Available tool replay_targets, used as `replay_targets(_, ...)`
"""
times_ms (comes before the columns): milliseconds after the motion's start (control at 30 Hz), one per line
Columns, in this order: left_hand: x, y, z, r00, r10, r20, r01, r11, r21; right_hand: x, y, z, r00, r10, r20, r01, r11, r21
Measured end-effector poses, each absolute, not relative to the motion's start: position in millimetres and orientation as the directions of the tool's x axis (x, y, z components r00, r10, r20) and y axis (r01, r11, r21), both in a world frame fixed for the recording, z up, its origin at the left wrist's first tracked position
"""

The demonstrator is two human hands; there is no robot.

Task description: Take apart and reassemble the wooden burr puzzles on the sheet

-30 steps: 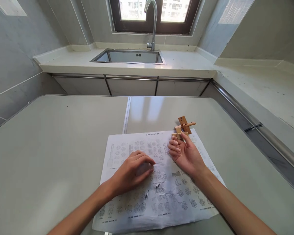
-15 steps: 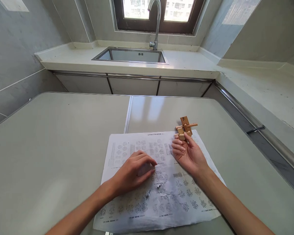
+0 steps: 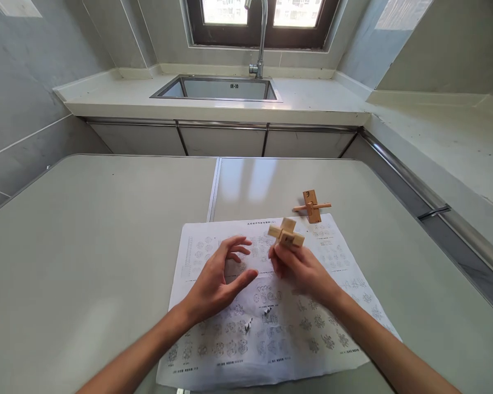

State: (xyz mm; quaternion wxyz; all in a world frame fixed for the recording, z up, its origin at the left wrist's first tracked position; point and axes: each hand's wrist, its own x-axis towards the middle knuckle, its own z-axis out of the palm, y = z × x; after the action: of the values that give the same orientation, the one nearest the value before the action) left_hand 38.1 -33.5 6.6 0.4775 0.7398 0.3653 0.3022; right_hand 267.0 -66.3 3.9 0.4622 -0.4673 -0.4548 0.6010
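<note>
your right hand (image 3: pixel 302 268) is clamped on the interlocked wooden blocks (image 3: pixel 286 236) above the printed sheet (image 3: pixel 304 364); your left hand (image 3: pixel 219 279), empty, fingers apart; step appears to be one-handed holding, next move likely calls for two-handed support

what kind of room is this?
Probably a kitchen, judging by the inset sink, the tall faucet beside it, and the pale countertop under the window.

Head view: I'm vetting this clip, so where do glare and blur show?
In the head view, window panes glare nearly white, pale reflections streak the table, and the right hand, holding wooden blocks, blurs along its lower edge.
</note>
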Motion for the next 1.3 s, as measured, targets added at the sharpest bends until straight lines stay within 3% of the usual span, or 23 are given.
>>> replay_targets(133,35.8,-33.1,9.3,0.595,0.798,0.094,0.147,-0.223,0.964,261.7,-74.3,3.5,-0.358,0.932,0.051,0.171,0.119,-0.978)
replay_targets(300,35.9,-34.9,15.8,0.709,0.705,0.011,0.137,-0.153,0.979,259.2,-79.6,3.1,-0.470,0.876,0.106,0.287,0.266,-0.920)
replay_targets(433,38.1,-35.8,18.4,0.680,0.733,0.005,0.132,-0.129,0.983,260.3,-77.7,4.7,-0.453,0.887,0.092,0.263,0.232,-0.937)
replay_targets(700,33.4,-34.2,18.0,0.669,0.743,0.002,0.076,-0.072,0.995,268.7,-71.8,14.2,-0.630,0.774,-0.059,-0.053,-0.119,-0.992)
replay_targets(833,32.9,-34.8,19.0,0.662,0.745,0.085,0.068,-0.172,0.983,267.0,-74.5,8.3,-0.577,0.812,-0.091,-0.024,-0.129,-0.991)
replay_targets(1033,37.1,-35.8,16.1,0.534,0.837,0.120,0.147,-0.232,0.962,263.7,-75.5,-2.3,-0.319,0.945,-0.076,0.148,-0.029,-0.989)
replay_targets(1300,38.8,-34.3,16.2,0.588,0.804,0.091,0.147,-0.217,0.965,263.7,-74.3,4.2,-0.271,0.959,-0.088,0.114,-0.059,-0.992)
